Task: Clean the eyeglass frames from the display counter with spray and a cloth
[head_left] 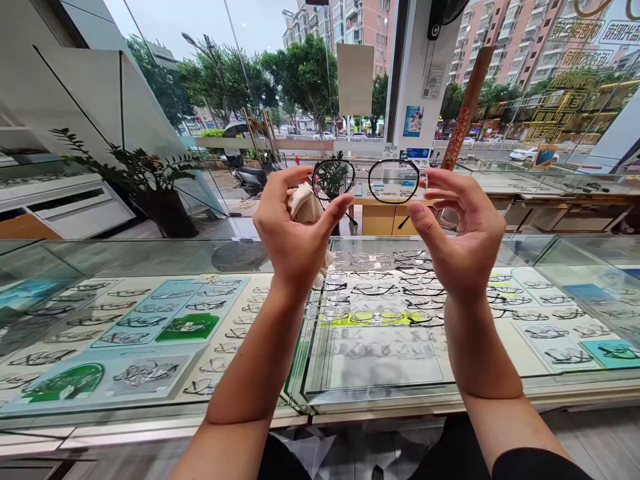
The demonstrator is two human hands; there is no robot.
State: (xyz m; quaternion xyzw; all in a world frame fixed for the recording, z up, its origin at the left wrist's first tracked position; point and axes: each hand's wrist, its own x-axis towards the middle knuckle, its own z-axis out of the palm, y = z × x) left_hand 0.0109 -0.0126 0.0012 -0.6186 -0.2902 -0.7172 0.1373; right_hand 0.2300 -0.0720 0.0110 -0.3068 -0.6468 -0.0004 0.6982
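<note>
I hold a pair of black-framed glasses [369, 181] up at eye level, lenses facing me, above a glass display counter [165, 413]. My left hand [295, 230] pinches the left edge of the frame between thumb and fingers. A beige cloth [306, 205] is bunched in that same palm. My right hand [463, 233] grips the right edge of the frame, thumb below and fingers above. The temples fold down behind the lenses.
The counter below holds several rows of eyeglass frames [385, 293] on coloured cards. A potted plant [150, 187] stands at the left by the window. Beyond the glass are a scooter [247, 177], trees and buildings. Another display case [560, 193] runs along the right.
</note>
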